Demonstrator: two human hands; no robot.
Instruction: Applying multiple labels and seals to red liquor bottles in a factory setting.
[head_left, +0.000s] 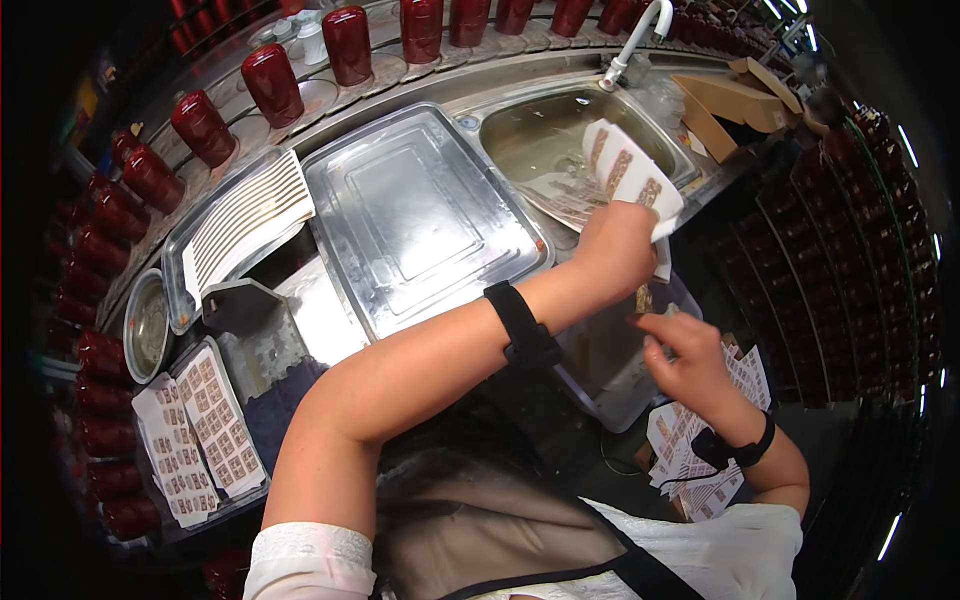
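Observation:
My left hand (618, 252), reaching over the sink's near edge, is closed on a white decal sheet (625, 165) with brown patterned strips. The sheet curls up above the water, and part of it shows below my fist. Lower and to the right is my right hand (690, 360), its thumb and forefinger apart. A small brown patterned piece (643, 298) hangs between the two hands, close to the right fingertips; I cannot tell whether they touch it. Another patterned sheet (560, 197) lies in the sink (497, 128).
A metal tray (420, 215) stands left of the sink, with a striped sheet (250, 215) beyond it. Decal sheets (215, 425) lie at lower left, more sheets (690, 450) at lower right. Red jars (270, 85) line the back. A faucet (640, 40) and cardboard box (735, 105) stand behind.

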